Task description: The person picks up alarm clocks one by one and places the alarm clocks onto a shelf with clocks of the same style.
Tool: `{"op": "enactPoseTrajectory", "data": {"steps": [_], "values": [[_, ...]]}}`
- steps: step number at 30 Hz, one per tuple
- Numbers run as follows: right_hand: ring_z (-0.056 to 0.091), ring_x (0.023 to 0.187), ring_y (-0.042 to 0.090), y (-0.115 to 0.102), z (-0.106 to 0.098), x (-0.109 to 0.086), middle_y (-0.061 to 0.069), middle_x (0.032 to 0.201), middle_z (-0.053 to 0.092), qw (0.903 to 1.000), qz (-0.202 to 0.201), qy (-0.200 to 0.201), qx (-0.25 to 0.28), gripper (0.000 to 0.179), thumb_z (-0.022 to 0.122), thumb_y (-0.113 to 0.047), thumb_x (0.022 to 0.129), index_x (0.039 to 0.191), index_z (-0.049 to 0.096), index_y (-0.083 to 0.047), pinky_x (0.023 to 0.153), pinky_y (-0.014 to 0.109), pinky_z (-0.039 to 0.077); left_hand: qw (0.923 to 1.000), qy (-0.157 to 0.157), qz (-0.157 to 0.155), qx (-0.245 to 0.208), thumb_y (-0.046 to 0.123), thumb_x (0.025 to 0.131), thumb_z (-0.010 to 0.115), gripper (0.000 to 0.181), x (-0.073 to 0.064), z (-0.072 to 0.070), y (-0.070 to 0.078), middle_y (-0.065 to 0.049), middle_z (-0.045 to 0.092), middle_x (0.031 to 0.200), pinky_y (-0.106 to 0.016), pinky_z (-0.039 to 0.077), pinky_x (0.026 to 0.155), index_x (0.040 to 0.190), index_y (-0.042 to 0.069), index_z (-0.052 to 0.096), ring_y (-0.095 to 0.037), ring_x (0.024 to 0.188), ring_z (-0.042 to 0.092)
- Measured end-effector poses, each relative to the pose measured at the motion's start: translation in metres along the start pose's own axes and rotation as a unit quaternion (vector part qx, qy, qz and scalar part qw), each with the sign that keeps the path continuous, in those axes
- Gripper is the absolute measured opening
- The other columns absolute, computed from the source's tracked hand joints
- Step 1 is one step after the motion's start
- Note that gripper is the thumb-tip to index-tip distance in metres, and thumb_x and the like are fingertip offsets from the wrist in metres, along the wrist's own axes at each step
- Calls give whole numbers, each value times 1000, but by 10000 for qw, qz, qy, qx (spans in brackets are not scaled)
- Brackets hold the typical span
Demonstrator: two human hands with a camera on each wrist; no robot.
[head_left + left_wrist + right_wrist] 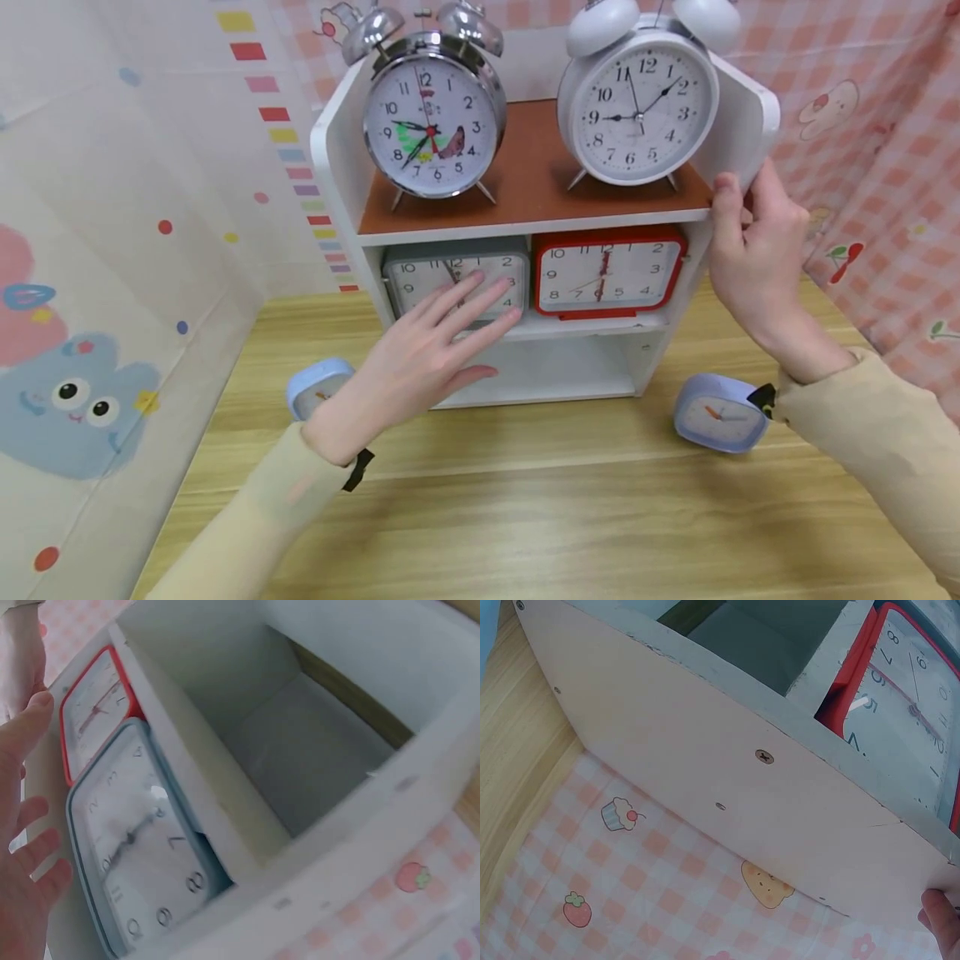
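A small white shelf (547,225) with a brown upper board stands on the wooden table. My left hand (416,358), fingers extended and spread, is in front of a grey-blue rectangular clock (491,268) in the middle tier, covering part of its face. Beside that clock sits a red-framed clock (585,279). My right hand (761,258) grips the shelf's right side panel (675,742) near the top board, thumb at the front edge. On the top board stand a silver twin-bell alarm clock (450,108) and a white twin-bell alarm clock (637,92).
One small blue clock (318,379) is on the table at the left, partly behind my left forearm. Another small blue clock (720,417) lies near my right sleeve. The bottom compartment (555,371) is below the two rectangular clocks. Patterned cloth hangs behind.
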State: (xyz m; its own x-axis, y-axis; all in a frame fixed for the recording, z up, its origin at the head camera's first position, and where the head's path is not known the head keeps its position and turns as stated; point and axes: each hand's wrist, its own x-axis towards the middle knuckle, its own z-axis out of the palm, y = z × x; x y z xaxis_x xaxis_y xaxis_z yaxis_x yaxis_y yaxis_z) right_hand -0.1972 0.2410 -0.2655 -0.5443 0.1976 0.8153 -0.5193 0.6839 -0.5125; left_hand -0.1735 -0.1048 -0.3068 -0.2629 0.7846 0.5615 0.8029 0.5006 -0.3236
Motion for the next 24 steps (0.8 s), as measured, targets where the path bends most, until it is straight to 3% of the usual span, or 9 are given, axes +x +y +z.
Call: {"op": "enactPoseTrajectory", "data": {"steps": [9, 15, 24], "values": [[54, 83, -23, 2, 2, 0, 27, 106, 74, 9999, 146, 88, 24, 38, 52, -23, 108, 125, 66, 7, 73, 5, 40, 9994, 10, -213, -260, 31, 76, 95, 78, -38, -4, -1, -16, 61, 152, -49, 53, 114, 144, 12, 61, -39, 140, 59], [55, 89, -25, 0, 0, 0, 30, 110, 73, 9999, 83, 24, 70, 39, 51, -25, 109, 128, 66, 5, 77, 3, 42, 9981, -31, -460, -402, 26, 74, 96, 80, -63, -8, -7, -20, 62, 150, -53, 53, 113, 144, 8, 62, -42, 139, 58], [54, 86, -25, -1, 0, 0, 32, 110, 73, 10000, 50, 43, 37, 40, 50, -26, 109, 126, 67, 5, 76, 3, 42, 9966, 233, -721, -330, 23, 77, 87, 73, -93, -19, -14, -20, 63, 148, -55, 54, 109, 143, 7, 62, -42, 138, 58]]}}
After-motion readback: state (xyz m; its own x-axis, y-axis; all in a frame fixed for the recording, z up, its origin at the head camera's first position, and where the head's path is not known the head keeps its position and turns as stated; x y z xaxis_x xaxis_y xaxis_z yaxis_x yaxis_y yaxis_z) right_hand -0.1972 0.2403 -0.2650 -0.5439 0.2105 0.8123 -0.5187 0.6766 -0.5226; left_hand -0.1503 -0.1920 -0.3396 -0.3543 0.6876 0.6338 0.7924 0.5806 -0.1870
